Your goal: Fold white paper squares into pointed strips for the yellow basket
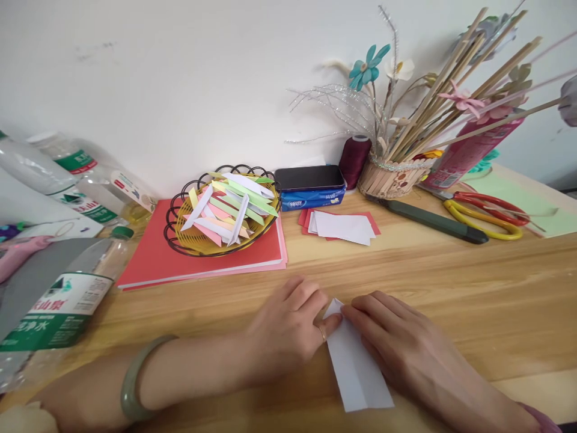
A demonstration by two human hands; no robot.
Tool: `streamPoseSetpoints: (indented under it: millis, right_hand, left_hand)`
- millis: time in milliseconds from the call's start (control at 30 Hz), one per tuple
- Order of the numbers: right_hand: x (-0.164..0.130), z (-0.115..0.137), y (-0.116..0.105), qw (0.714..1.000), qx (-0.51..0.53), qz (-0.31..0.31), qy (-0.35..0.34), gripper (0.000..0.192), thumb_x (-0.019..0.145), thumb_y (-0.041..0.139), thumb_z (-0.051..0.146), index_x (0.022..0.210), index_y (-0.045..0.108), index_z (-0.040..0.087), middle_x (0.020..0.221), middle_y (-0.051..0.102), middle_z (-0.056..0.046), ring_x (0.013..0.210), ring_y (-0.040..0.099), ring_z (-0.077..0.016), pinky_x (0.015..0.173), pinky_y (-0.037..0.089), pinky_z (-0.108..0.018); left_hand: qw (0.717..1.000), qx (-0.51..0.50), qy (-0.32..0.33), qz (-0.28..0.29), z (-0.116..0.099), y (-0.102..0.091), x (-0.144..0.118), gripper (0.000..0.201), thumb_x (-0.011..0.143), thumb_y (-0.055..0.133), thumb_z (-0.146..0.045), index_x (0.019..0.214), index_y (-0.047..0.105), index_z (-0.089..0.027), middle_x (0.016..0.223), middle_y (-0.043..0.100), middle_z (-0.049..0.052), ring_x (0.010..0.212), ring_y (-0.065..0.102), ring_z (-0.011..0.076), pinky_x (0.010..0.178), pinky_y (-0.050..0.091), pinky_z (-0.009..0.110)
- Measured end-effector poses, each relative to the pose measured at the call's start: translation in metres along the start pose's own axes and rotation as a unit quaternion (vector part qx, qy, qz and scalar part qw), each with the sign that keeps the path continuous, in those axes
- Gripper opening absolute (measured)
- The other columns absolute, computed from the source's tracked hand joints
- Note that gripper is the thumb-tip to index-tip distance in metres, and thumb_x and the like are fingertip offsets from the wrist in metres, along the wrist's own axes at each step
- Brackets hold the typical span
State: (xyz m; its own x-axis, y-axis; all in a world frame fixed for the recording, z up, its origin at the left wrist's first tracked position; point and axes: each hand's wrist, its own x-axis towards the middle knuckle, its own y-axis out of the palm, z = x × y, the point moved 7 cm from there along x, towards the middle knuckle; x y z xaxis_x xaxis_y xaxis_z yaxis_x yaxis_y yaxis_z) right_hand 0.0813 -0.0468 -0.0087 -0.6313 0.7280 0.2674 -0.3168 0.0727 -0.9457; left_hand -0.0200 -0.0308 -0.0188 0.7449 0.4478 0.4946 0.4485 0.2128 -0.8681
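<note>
A narrow strip of folded white paper (pixel 358 373) lies on the wooden table (pixel 473 282) in front of me. My left hand (pixel 288 328) rests at its left side, fingers pressing the strip's far tip. My right hand (pixel 401 343) lies flat over its right edge, with fingertips meeting the left hand at that tip. Both hands press the paper down onto the tabletop.
A black wire basket (pixel 180 210) of folded coloured paper pieces sits on red sheets (pixel 153 258). Behind are small red and white paper squares (pixel 342 227), a phone on a tissue pack (pixel 310 186), a knife (pixel 433 221), scissors (pixel 489 211), a stick holder (pixel 392 174) and water bottles (pixel 58 300) at left.
</note>
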Motion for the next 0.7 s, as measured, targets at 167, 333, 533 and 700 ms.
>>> streamPoseSetpoints:
  millis: [167, 333, 533, 700]
  right_hand:
    - [0.003, 0.001, 0.001, 1.000, -0.019, -0.008, -0.007, 0.027, 0.089, 0.031, 0.011, 0.094, 0.057, 0.012, 0.078, 0.055, -0.008, 0.068, 0.050, -0.0191, 0.061, 0.047, -0.033]
    - [0.007, -0.003, 0.003, 1.000, -0.021, 0.014, 0.001, 0.025, 0.088, 0.032, 0.009, 0.093, 0.056, 0.012, 0.077, 0.053, -0.007, 0.069, 0.051, -0.0186, 0.062, 0.048, -0.033]
    - [-0.008, -0.011, 0.005, 0.999, 0.024, 0.025, -0.004, 0.023, 0.089, 0.038, 0.015, 0.106, 0.054, 0.014, 0.083, 0.052, -0.006, 0.073, 0.051, -0.0172, 0.065, 0.048, -0.031]
    - [-0.015, -0.011, 0.003, 0.999, 0.016, 0.042, -0.025, 0.026, 0.089, 0.037, 0.014, 0.109, 0.054, 0.012, 0.091, 0.055, -0.010, 0.083, 0.052, -0.0203, 0.073, 0.048, -0.035]
  left_hand:
    - [0.999, -0.025, 0.027, 0.027, 0.000, 0.005, 0.000, 0.013, 0.091, 0.048, -0.020, 0.087, 0.059, -0.015, 0.077, 0.053, 0.003, 0.088, 0.049, 0.0189, 0.081, 0.044, 0.033]
    - [0.998, -0.008, 0.056, 0.022, 0.001, 0.003, 0.000, 0.015, 0.091, 0.047, -0.020, 0.091, 0.060, -0.014, 0.086, 0.058, 0.004, 0.095, 0.050, 0.0204, 0.086, 0.044, 0.035]
    - [0.992, 0.020, 0.115, 0.049, -0.003, 0.000, -0.002, 0.027, 0.094, 0.036, -0.014, 0.108, 0.059, -0.012, 0.112, 0.061, 0.007, 0.116, 0.043, 0.0264, 0.096, 0.036, 0.051]
    - [0.989, 0.047, 0.127, 0.058, -0.005, -0.002, -0.005, 0.029, 0.092, 0.036, -0.012, 0.110, 0.058, -0.011, 0.116, 0.060, 0.008, 0.120, 0.042, 0.0298, 0.097, 0.032, 0.057]
